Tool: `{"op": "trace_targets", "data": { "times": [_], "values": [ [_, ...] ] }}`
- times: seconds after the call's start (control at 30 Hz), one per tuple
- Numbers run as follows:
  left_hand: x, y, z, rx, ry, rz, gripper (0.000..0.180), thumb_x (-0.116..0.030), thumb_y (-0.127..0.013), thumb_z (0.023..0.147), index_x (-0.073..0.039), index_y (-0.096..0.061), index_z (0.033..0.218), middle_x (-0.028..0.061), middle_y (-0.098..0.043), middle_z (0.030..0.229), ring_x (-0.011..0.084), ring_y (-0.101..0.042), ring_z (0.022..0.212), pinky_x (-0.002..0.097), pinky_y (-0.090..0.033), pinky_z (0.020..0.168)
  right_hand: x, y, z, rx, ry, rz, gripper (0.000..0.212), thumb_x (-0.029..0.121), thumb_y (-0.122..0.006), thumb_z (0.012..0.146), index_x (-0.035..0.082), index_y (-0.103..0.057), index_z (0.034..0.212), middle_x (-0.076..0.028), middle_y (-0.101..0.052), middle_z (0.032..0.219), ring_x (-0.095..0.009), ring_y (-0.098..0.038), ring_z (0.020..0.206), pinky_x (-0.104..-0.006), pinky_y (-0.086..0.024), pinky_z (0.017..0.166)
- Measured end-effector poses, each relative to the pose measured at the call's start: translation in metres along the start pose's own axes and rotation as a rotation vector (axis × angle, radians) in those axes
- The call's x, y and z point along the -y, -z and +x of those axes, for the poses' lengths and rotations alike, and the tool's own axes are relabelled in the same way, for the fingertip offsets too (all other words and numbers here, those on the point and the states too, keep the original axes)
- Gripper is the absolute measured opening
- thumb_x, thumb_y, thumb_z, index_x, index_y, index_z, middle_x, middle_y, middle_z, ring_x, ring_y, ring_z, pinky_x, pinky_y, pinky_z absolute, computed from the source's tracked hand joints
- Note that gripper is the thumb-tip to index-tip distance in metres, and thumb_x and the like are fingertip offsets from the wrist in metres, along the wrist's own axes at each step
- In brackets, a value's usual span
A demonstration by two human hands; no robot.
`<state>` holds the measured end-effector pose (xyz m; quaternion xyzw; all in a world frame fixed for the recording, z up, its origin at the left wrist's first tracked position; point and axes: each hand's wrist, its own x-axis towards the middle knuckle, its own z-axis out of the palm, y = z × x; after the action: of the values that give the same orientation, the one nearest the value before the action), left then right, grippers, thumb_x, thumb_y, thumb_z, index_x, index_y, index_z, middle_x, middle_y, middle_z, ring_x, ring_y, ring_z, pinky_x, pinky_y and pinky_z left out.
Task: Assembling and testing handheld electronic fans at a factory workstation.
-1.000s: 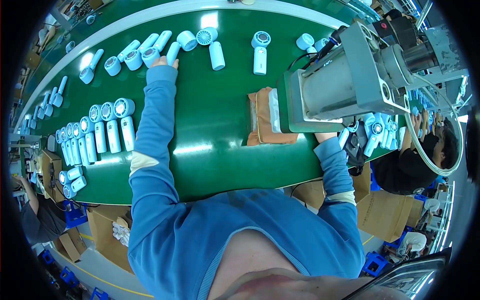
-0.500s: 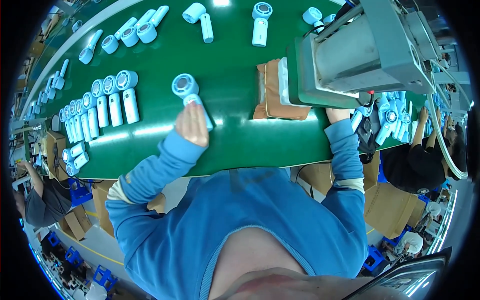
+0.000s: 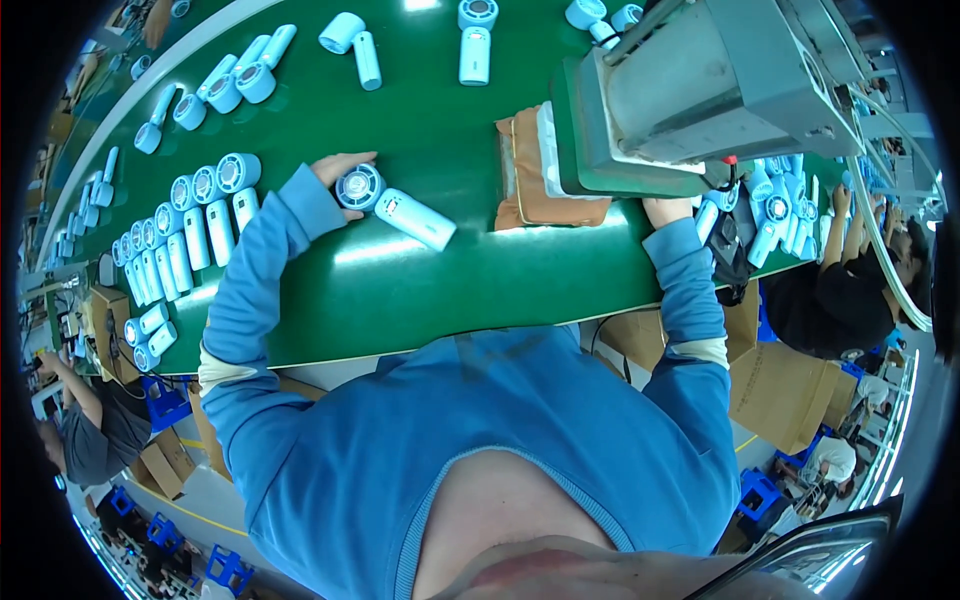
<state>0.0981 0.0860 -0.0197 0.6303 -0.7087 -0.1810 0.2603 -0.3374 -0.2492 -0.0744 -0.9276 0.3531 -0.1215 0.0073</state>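
Observation:
A light-blue handheld fan (image 3: 416, 219) lies on the green table, its round head to the left and its handle slanting to the lower right. My left hand (image 3: 337, 170) is closed round the head from the left, fingers at its far side and thumb at its near side. Under the edge of a grey-green machine (image 3: 690, 110) is my right hand (image 3: 668, 211); the machine hides its fingers, so what they hold cannot be seen. A brown padded cloth (image 3: 545, 208) with a white layer lies against the machine's left side.
A row of several handheld fans (image 3: 195, 238) stretches along the left of the table (image 3: 420, 300). More fans (image 3: 474, 55) lie at the far side. To the right, a pile of fans (image 3: 778, 210) sits beside a black bag (image 3: 735, 250). Cardboard boxes (image 3: 785, 405) stand below.
My left hand has moved from the fan's handle to its head, up and left. The fan has turned so its handle points more to the right. The view has shifted slightly.

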Motion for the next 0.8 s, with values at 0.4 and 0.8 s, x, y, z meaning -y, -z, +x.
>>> {"op": "trace_targets", "data": {
  "times": [0.4,0.8],
  "values": [
    [-0.037,-0.070,0.056,-0.577,0.016,-0.697,0.065,-0.011,-0.074,0.063,-0.002,-0.040,0.117,0.0168,-0.065,0.103,0.0255,-0.066,0.089,0.0307,-0.052,0.082,0.004,-0.003,-0.003,-0.126,0.045,0.072,0.043,0.016,-0.054,0.078,-0.001,-0.057,0.117,-0.024,-0.059,0.118,-0.046,-0.055,0.100,-0.0463,-0.046,0.085],
    [-0.047,-0.096,0.109,-0.383,-0.030,-0.638,0.065,-0.007,-0.076,0.061,-0.004,-0.044,0.117,0.0125,-0.062,0.113,0.0217,-0.064,0.086,0.0313,-0.052,0.080,-0.002,-0.012,0.001,-0.232,0.045,0.034,0.045,0.018,-0.054,0.080,0.003,-0.056,0.122,-0.019,-0.061,0.117,-0.040,-0.057,0.101,-0.0428,-0.046,0.087]
  ]
}}
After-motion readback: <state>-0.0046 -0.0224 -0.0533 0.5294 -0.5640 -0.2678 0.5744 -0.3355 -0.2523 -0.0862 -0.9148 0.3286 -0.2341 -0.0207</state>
